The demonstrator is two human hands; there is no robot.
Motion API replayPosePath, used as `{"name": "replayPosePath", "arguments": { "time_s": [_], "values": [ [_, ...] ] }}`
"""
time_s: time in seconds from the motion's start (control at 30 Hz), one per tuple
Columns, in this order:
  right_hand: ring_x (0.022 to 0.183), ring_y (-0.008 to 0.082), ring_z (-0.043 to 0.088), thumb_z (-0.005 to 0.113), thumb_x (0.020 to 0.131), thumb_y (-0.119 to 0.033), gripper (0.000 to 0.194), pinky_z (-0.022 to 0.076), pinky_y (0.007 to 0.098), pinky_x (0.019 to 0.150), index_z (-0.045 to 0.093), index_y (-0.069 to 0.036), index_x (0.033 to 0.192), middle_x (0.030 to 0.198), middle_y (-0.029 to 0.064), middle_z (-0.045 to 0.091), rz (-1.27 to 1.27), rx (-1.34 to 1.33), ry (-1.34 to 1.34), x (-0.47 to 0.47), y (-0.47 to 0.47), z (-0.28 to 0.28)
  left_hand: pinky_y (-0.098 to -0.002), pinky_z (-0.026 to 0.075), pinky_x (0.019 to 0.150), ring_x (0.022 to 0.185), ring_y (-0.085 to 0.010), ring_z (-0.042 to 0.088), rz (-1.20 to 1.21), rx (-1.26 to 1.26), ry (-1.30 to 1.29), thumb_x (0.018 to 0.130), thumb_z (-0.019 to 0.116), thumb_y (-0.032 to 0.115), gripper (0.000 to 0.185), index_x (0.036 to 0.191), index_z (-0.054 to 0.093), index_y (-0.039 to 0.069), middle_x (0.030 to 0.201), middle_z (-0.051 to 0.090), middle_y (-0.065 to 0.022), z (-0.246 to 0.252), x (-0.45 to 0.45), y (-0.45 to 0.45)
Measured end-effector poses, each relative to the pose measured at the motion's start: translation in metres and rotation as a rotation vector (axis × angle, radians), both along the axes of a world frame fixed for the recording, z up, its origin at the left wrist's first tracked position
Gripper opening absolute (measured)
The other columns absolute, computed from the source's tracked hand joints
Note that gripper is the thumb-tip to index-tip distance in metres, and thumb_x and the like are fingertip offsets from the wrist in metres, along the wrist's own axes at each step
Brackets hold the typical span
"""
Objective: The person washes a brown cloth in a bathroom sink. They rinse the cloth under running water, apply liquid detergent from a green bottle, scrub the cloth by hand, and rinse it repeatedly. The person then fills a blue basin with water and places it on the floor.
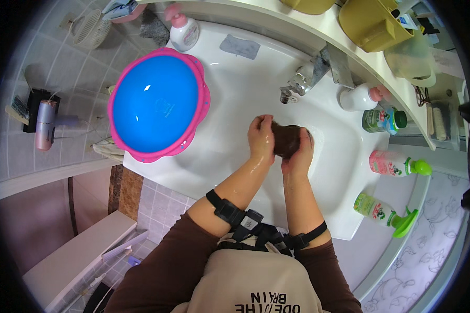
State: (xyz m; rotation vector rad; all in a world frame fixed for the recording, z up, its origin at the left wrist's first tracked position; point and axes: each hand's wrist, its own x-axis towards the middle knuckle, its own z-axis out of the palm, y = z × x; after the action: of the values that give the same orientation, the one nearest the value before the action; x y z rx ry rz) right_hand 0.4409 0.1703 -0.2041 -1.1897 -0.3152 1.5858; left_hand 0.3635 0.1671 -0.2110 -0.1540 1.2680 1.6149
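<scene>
My left hand (261,137) and my right hand (300,150) hold a wet, dark brown cloth (285,140) between them over the basin of a white sink (235,94). Each hand grips one side of the bunched cloth; some fingertips are hidden behind it. Both hands and forearms look wet. A chrome faucet (302,80) stands beyond the hands, its spout a little above the cloth in the view. To the left, a blue plastic basin with a pink rim (155,105) rests on the sink's left side.
A grey cloth (240,47) and a white pump bottle (184,35) lie along the sink's far edge. Several bottles, among them a pink one (387,163) and a green-topped one (375,209), line the right side. A white shelf (258,8) with yellow cups (375,27) overhangs the far edge.
</scene>
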Motion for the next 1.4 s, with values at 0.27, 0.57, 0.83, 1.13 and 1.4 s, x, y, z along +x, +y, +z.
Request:
{"name": "replayPosePath", "arguments": {
  "time_s": [0.27, 0.57, 0.83, 1.13, 1.4],
  "values": [
    [0.080, 0.0169, 0.058, 0.045, 0.089, -0.029, 0.020, 0.0498, 0.0320, 0.072, 0.056, -0.012, 0.088, 0.084, 0.0019, 0.059, 0.548, -0.314, 0.398, 0.021, 0.028, 0.008, -0.0351, 0.046, 0.064, 0.068, -0.0270, 0.056, -0.257, 0.509, 1.409, 0.067, 0.071, 0.016, 0.018, 0.065, 0.056, 0.006, 0.080, 0.058, -0.0093, 0.040, -0.005, -0.019],
    [0.081, 0.0220, 0.057, 0.043, 0.089, -0.022, 0.020, 0.0483, 0.0358, 0.073, 0.056, -0.006, 0.091, 0.088, 0.0087, 0.059, 0.474, -0.143, 0.504, -0.007, 0.020, 0.020, -0.0361, 0.045, 0.070, 0.079, -0.0249, 0.056, -0.185, 0.679, 1.572, 0.062, 0.072, 0.024, 0.022, 0.063, 0.055, 0.010, 0.081, 0.057, -0.0041, 0.054, -0.021, -0.019],
    [0.063, 0.0105, 0.055, 0.044, 0.093, -0.015, 0.023, 0.0470, 0.0233, 0.055, 0.055, -0.011, 0.072, 0.068, -0.0014, 0.056, 1.167, 0.435, -0.067, 0.042, 0.036, -0.075, -0.0350, 0.041, 0.056, 0.064, -0.0215, 0.052, -0.282, 0.970, 1.755, 0.060, 0.066, 0.026, 0.019, 0.057, 0.051, 0.015, 0.067, 0.048, -0.0007, 0.035, -0.011, -0.029],
    [0.065, 0.0134, 0.051, 0.064, 0.068, -0.017, 0.015, 0.0401, 0.0272, 0.058, 0.054, -0.006, 0.069, 0.067, 0.0053, 0.052, 1.634, -0.195, -0.347, 0.000, 0.051, 0.014, -0.0341, 0.041, 0.062, 0.064, -0.0200, 0.049, -0.531, 1.238, 1.906, 0.052, 0.056, 0.021, 0.010, 0.053, 0.047, 0.016, 0.065, 0.047, -0.0003, 0.000, 0.011, -0.048],
    [0.062, 0.0164, 0.054, 0.067, 0.064, -0.016, 0.020, 0.0435, 0.0292, 0.060, 0.057, -0.001, 0.072, 0.067, 0.0073, 0.058, 1.758, 0.014, -0.903, -0.014, 0.032, -0.006, -0.0368, 0.045, 0.071, 0.072, -0.0208, 0.057, -0.807, 1.268, 2.194, 0.052, 0.056, 0.024, 0.014, 0.060, 0.061, 0.013, 0.071, 0.058, -0.0025, -0.041, 0.027, -0.062]
  ]
}}
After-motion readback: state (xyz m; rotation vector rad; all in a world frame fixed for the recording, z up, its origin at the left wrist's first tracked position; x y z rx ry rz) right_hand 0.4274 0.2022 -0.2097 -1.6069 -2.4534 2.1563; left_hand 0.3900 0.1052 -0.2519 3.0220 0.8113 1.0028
